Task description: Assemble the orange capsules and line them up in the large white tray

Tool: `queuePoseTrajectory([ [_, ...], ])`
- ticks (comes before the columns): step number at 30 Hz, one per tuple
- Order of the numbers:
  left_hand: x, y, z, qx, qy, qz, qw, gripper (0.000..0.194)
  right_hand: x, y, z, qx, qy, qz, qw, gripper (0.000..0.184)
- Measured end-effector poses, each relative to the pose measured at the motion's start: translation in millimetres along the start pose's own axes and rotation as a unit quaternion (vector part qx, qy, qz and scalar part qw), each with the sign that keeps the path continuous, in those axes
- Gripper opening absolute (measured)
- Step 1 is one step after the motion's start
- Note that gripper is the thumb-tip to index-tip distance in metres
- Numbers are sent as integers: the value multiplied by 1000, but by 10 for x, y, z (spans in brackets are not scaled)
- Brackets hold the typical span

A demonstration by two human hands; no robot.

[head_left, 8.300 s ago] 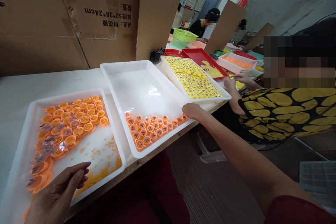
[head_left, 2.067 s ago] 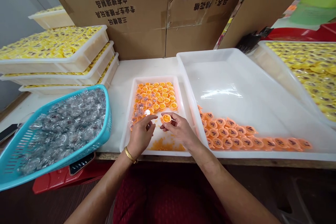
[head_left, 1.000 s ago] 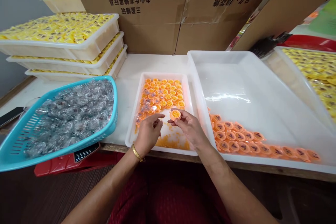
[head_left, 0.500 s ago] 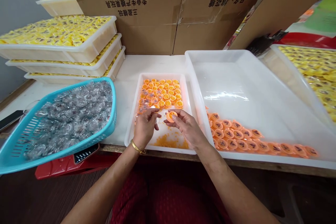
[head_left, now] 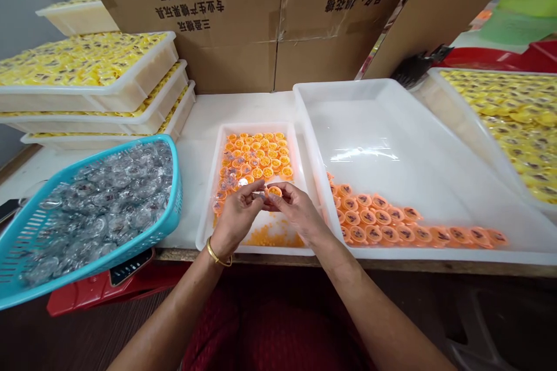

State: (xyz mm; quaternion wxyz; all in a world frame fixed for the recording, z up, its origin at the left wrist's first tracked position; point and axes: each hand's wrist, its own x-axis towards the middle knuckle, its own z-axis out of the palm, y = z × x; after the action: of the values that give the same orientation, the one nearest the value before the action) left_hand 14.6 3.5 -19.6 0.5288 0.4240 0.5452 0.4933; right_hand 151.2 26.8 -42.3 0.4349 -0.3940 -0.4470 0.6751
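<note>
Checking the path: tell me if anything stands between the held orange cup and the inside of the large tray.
Yes: the small tray's right rim and the large tray's left wall. Beyond the right hand holding the orange cup, nothing else shows between.
</note>
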Motion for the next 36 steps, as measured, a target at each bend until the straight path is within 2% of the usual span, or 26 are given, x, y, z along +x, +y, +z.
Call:
queuePoseTrajectory([
  [8,0,-72,-15,-96,36,9,995,46,-11,3,-18,-15,8,8,1000,34],
  [15,2,-40,-32,-79,64,10,995,37,-24,-56,3,13,22,7,1000,29],
  [18,8,-70,-52,14,90,56,994,24,-18,-66,-10,47,28,17,998,30],
  [20,16,-91,-62,131,113,108,979,14,-15,-66,-17,67,25,26,997,29],
  [23,34,-89,-37,320,132,177,921,3,-9,-59,-20,75,18,35,996,27],
  [25,45,-63,12,392,130,198,889,5,-3,-55,-20,74,15,32,997,27],
  [26,47,-45,41,406,126,202,882,6,0,-53,-20,73,16,29,997,27],
  [28,41,-8,89,399,112,206,886,8,7,-50,-23,71,24,18,997,27],
  [31,12,25,111,351,90,210,908,10,14,-48,-28,75,39,4,996,29],
  [36,-6,-20,96,274,78,201,937,16,11,-47,-31,84,42,6,996,27],
])
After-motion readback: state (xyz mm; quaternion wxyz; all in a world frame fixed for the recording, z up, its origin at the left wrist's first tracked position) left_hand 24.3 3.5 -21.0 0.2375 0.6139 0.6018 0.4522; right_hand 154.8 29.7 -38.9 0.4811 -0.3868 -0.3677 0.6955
